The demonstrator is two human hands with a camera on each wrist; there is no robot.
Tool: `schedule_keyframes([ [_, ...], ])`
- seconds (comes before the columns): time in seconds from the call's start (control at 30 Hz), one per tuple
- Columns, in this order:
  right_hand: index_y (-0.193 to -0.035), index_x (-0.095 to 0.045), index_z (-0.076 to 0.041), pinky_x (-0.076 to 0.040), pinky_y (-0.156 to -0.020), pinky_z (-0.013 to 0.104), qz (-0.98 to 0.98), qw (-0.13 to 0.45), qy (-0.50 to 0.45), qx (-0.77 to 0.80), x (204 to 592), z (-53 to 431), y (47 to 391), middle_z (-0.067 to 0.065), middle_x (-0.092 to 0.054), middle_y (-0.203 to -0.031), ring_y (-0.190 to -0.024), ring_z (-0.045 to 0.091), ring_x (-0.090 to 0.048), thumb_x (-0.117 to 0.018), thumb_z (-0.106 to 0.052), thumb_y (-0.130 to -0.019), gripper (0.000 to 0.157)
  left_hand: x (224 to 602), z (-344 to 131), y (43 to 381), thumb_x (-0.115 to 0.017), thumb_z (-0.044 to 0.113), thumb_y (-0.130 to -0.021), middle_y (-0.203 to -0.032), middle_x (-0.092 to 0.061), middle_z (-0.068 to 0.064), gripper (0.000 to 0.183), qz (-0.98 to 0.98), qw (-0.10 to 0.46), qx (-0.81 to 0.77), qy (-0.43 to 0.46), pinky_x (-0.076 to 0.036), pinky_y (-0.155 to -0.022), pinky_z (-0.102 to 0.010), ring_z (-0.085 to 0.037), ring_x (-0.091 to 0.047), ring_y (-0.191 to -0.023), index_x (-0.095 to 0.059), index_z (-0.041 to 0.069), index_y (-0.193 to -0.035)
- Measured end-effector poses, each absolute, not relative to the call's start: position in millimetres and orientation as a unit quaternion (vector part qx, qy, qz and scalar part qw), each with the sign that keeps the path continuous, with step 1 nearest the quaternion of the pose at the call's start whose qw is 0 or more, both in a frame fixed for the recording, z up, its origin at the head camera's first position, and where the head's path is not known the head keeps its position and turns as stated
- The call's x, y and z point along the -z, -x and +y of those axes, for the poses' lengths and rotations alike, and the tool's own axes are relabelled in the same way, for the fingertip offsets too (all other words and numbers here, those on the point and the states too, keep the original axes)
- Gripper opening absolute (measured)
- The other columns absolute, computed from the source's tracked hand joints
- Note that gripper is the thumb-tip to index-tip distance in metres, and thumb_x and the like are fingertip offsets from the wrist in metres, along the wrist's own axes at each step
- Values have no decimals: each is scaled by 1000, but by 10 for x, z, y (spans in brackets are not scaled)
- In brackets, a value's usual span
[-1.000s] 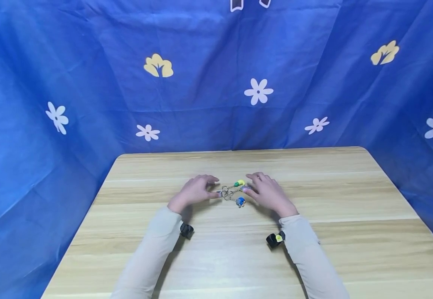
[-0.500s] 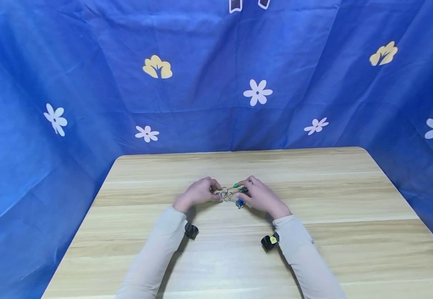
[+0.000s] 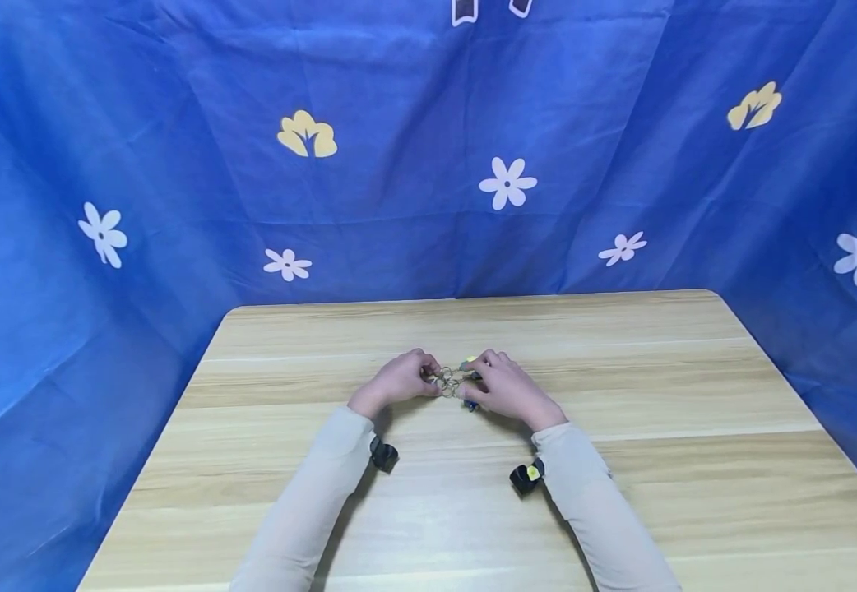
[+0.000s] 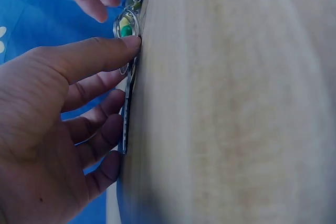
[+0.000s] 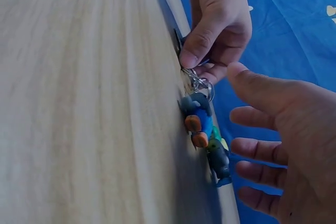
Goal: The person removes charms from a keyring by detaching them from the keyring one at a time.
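A keychain with linked metal rings (image 3: 448, 383) lies low over the middle of the table. My left hand (image 3: 400, 378) pinches its left end between thumb and fingers. In the left wrist view, a thin, flat, dark key-like piece (image 4: 127, 111) extends from the rings along the fingertips. Small figure charms hang on the other end: a blue one with orange feet (image 5: 198, 121), a dark grey one (image 5: 219, 162), and a yellow-green one (image 4: 126, 29). My right hand (image 3: 508, 388) hovers over these charms, its fingers spread and apart from them in the right wrist view.
The light wood table (image 3: 428, 510) spreads around both hands. A blue cloth (image 3: 399, 164) with flowers and trees hangs behind and beside it. Each wrist wears a black camera, the left wrist camera (image 3: 384, 455) and the right wrist camera (image 3: 525, 478).
My right hand has moved left over the charms, covering more of them. The left hand has moved slightly right, and its fingers have closed in on the keychain's left end.
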State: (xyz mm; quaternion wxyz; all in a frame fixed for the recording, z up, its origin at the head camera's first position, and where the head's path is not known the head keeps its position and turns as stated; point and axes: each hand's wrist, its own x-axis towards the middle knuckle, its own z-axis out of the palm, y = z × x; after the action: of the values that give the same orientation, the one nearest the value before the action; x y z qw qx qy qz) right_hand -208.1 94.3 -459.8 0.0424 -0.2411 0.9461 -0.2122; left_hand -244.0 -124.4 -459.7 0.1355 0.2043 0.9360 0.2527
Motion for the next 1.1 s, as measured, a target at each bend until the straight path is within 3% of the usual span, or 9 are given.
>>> schedule_keyframes([
  [0.37, -126, -62, -16, -39, -103, 43, 949, 57, 236, 199, 4616, 903, 2068, 6, -52, -122, -112, 24, -47, -71, -44, -84, 51, 4541, -1230, 2441, -75, 23, -80, -92, -65, 1, 24, 939, 147, -223, -217, -51, -82, -34, -13, -59, -83, -68, 13, -100],
  [0.5, -108, -69, -18, -40, -99, 42, 946, 49, 243, 208, 4646, 905, 2055, 5, -50, -119, -109, 24, -46, -73, -39, -82, 34, 4539, -1217, 2432, -74, 26, -79, -89, -64, 3, 22, 946, 127, -184, -236, -50, -75, -32, -12, -58, -80, -67, 16, -97],
  [0.67, -88, -67, -22, -41, -95, 42, 944, 36, 246, 218, 4671, 914, 2041, 3, -49, -115, -105, 23, -45, -74, -36, -82, 17, 4546, -1222, 2422, -74, 27, -77, -86, -63, 5, 20, 945, 111, -172, -254, -49, -72, -31, -11, -56, -77, -66, 18, -93],
  [0.9, -89, -66, -18, -40, -95, 41, 942, 22, 250, 224, 4680, 936, 2017, 4, -52, -112, -105, 24, -45, -73, -33, -83, 17, 4560, -1256, 2408, -72, 23, -76, -83, -63, 4, 19, 930, 128, -229, -256, -49, -72, -28, -10, -55, -74, -65, 14, -92],
  [1.1, -92, -62, -16, -46, -86, 36, 937, 48, 236, 254, 4674, 958, 1998, -1, -57, -96, -90, 17, -51, -69, -30, -85, 17, 4589, -1282, 2384, -69, 15, -78, -85, -68, -1, 21, 896, 152, -330, -256, -52, -75, -24, -9, -60, -75, -66, 8, -97],
])
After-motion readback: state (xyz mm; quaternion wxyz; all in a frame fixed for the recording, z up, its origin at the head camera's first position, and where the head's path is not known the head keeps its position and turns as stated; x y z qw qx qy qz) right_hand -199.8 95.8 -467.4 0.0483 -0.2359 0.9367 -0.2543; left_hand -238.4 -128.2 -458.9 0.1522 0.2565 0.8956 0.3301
